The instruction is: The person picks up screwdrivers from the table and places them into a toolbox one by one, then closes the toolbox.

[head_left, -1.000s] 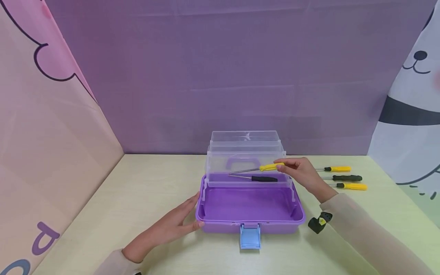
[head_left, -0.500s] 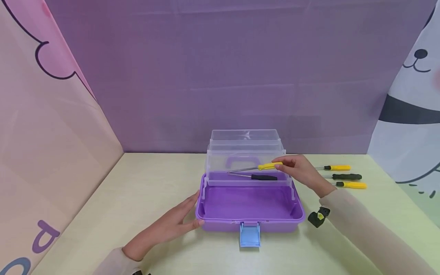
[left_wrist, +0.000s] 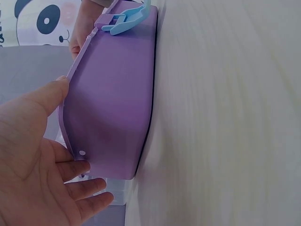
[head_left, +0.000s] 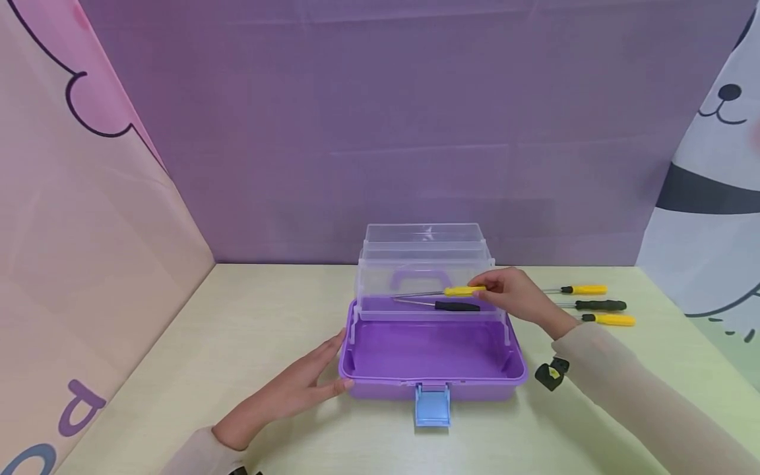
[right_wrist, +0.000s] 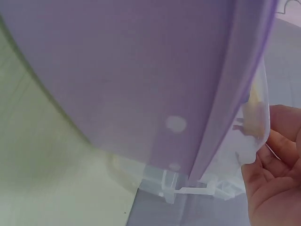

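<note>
A purple toolbox (head_left: pixel 433 390) stands on the table with its clear lid (head_left: pixel 423 251) raised and a clear tray (head_left: pixel 427 317) swung up at the back. My left hand (head_left: pixel 293 389) rests against the box's left side; in the left wrist view its thumb touches the rim and the fingers lie loosely along the wall. With thumb and fingers my right hand (head_left: pixel 512 292) pinches the handle end of a yellow-handled screwdriver (head_left: pixel 463 291) over the tray, shaft pointing left. Lying in the tray is a black-handled screwdriver (head_left: pixel 457 306). The right wrist view shows the right fingertips partly hidden by clear plastic.
To the right on the table lie a yellow-handled screwdriver (head_left: pixel 588 289), a black-handled one (head_left: pixel 601 305) and another yellow-handled one (head_left: pixel 614 320). A blue latch (head_left: pixel 433 406) hangs down at the box front. Printed cloth walls (head_left: pixel 368 132) enclose the table.
My right hand has shifted slightly left, and the yellow-handled screwdriver is lower and more level over the tray. The left hand has stayed at the box's side.
</note>
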`<state>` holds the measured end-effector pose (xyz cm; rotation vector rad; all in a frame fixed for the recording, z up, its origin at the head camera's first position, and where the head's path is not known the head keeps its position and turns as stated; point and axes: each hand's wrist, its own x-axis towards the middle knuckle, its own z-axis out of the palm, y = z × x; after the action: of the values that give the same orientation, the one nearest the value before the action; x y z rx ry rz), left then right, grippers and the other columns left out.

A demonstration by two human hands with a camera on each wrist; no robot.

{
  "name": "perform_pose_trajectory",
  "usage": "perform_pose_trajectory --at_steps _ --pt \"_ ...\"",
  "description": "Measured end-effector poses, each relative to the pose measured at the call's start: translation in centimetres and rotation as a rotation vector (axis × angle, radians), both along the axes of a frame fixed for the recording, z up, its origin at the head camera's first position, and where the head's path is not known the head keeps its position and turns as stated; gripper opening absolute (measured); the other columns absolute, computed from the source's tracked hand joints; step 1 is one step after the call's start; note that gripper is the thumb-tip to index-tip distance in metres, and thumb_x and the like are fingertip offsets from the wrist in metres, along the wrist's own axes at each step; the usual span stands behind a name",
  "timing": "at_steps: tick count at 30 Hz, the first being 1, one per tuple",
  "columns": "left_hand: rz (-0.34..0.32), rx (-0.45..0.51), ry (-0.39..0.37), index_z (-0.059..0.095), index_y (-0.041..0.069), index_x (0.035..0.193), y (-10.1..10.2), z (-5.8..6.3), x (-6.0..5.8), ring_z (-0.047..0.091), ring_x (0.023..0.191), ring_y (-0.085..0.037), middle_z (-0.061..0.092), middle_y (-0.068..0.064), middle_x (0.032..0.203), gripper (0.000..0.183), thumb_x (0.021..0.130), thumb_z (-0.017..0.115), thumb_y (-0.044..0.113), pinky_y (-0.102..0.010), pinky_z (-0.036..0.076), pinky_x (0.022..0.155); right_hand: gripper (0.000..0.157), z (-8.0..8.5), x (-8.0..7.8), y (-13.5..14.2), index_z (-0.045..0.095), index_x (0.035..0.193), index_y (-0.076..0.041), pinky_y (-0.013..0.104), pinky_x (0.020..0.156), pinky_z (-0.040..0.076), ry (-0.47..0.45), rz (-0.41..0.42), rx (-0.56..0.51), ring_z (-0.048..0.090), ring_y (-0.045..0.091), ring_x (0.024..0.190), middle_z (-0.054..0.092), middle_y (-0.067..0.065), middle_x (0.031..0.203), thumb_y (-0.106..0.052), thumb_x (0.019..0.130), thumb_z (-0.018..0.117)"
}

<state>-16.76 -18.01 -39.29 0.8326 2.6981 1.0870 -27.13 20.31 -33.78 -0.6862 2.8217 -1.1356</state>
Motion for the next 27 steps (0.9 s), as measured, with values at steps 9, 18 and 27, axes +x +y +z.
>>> perform_pose_trajectory --at_steps 9,18,27 --pt "-0.005 0.004 0.003 0.010 0.016 0.153 -0.04 0.10 0.06 0.022 0.140 -0.035 0.016 -0.005 0.156 0.080 0.093 0.056 0.043 -0.057 0.027 0.108 0.021 0.24 0.11 -0.35 0.070 0.105 0.002 0.023 0.064 0.050 0.038 0.026 0.070 0.056 0.015 0.073 0.068 0.008 0.091 -0.007 0.087 0.067" --pt "-0.002 0.005 -0.001 0.011 0.017 0.153 -0.02 0.11 0.01 0.022 0.140 -0.032 0.016 -0.003 0.156 0.079 0.093 0.056 0.043 -0.057 0.028 0.107 0.017 0.43 0.02 0.02 0.071 0.100 0.003 0.036 0.078 0.056 0.129 0.164 0.117 0.065 0.025 0.087 0.070 0.013 0.097 0.005 0.085 0.064" --pt "-0.014 0.020 -0.010 0.010 0.017 0.153 -0.05 0.02 -0.15 0.021 0.140 -0.033 0.015 -0.005 0.156 0.080 0.093 0.057 0.042 -0.055 0.027 0.108 0.018 0.61 0.20 -0.03 0.070 0.099 0.004 0.038 0.079 0.055 0.105 0.156 0.109 0.066 0.027 0.087 0.070 0.014 0.095 0.009 0.083 0.064"
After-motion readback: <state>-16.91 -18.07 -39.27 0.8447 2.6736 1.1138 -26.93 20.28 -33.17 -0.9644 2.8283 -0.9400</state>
